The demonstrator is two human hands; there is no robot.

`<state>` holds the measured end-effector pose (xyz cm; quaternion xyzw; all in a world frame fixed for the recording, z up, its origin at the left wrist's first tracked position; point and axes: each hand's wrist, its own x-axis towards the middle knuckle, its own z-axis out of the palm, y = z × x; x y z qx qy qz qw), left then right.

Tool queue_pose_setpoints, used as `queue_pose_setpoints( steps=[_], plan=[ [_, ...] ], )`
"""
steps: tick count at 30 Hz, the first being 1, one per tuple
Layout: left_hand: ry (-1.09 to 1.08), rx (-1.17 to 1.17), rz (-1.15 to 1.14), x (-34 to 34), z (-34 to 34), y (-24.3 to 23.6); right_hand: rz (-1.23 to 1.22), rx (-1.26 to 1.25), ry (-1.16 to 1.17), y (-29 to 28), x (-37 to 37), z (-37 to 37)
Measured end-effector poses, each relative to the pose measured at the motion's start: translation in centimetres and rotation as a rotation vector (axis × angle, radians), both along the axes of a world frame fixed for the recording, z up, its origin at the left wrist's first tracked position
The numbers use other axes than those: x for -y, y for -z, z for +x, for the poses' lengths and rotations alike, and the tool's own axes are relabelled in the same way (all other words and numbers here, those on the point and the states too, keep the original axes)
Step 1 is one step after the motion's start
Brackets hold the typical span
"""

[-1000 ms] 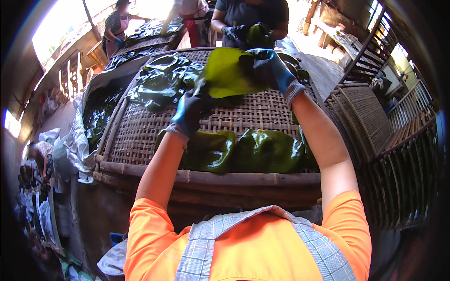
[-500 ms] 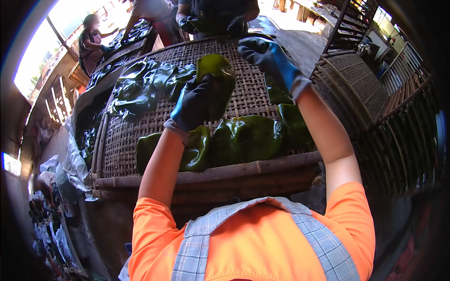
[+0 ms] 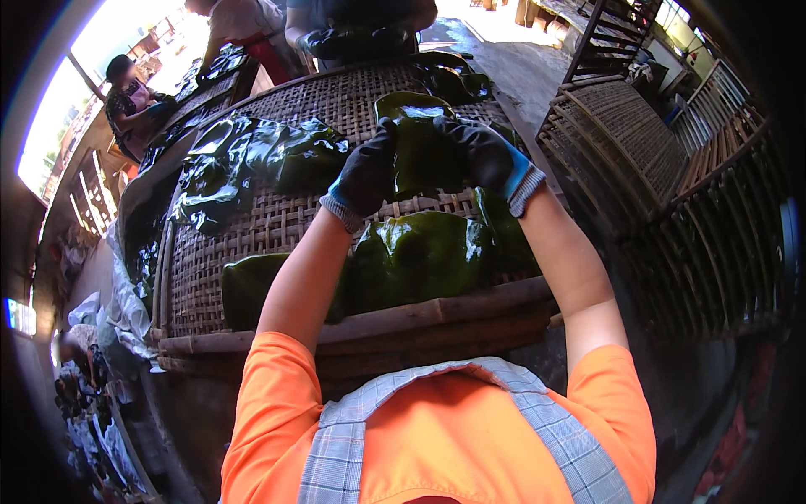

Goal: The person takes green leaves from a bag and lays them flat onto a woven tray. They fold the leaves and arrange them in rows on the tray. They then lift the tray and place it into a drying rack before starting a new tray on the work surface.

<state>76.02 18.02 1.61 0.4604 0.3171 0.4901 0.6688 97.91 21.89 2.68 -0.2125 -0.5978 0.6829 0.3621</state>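
A glossy dark green sheet lies between my gloved hands over the middle of the woven bamboo tray. My left hand grips its left side and my right hand grips its right side, both closed on it. Crumpled green sheets lie to the left of my hands. More glossy sheets lie along the tray's near edge, just below my hands, and another pile sits at the far right corner.
Co-workers stand beyond the tray: a person in dark clothes, one in a white top, and one in a pink apron by a second tray. Bamboo racks stand at the right, white plastic sheeting at the left.
My right hand was off the sheet half a second ago and now grips it. My left hand has moved right, and the sheet now lies lower and flatter over the middle of the tray.
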Motion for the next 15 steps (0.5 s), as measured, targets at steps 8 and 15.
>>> queue_pose_setpoints(
  steps=[8, 15],
  plan=[
    [-0.502, -0.394, -0.205, -3.5, -1.5, 9.7, 0.459, 1.218, 0.673, 5.3, -1.0, -3.3],
    [-0.509, -1.420, 0.243, 1.2, -2.8, 3.0, 0.696, 1.646, 0.455, 0.6, 0.8, -5.5]
  ],
)
